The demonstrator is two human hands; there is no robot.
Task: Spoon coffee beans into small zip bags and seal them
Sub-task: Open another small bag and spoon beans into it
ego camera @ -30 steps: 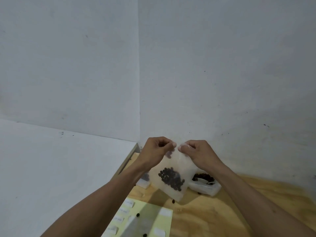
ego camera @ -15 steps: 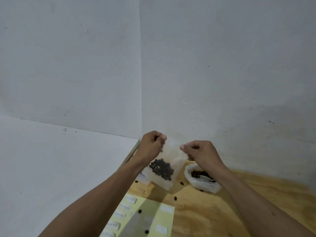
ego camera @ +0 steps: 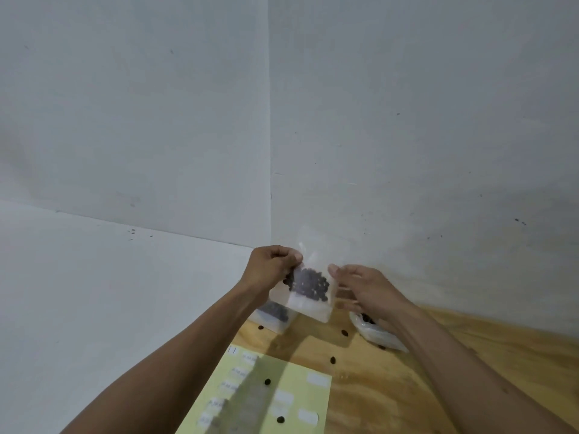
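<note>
In the head view, the left hand (ego camera: 272, 268) holds a small clear plastic zip bag (ego camera: 308, 288) in the air above the light wooden table (ego camera: 391, 389), close to the corner of the grey walls (ego camera: 407, 120). Its fingers are curled and pinch the upper left edge of the bag. Inside the bag lies a dark heap of coffee beans (ego camera: 310, 282), and the upper part of the bag is blurred. The right hand (ego camera: 365, 288) is just beside the right edge of the bag with fingers almost straight and relaxed; whether the thumb touches the plastic cannot be told. Behind the left wrist, another small clear bag with beans (ego camera: 275, 314) stands on the table. Under the right wrist lies a bigger clear plastic bag of beans (ego camera: 376, 332). Nearer to the person, a pale yellow sheet with white labels (ego camera: 266, 393) lies flat, and several loose dark beans (ego camera: 332, 360) are scattered on the sheet and the wood.
</note>
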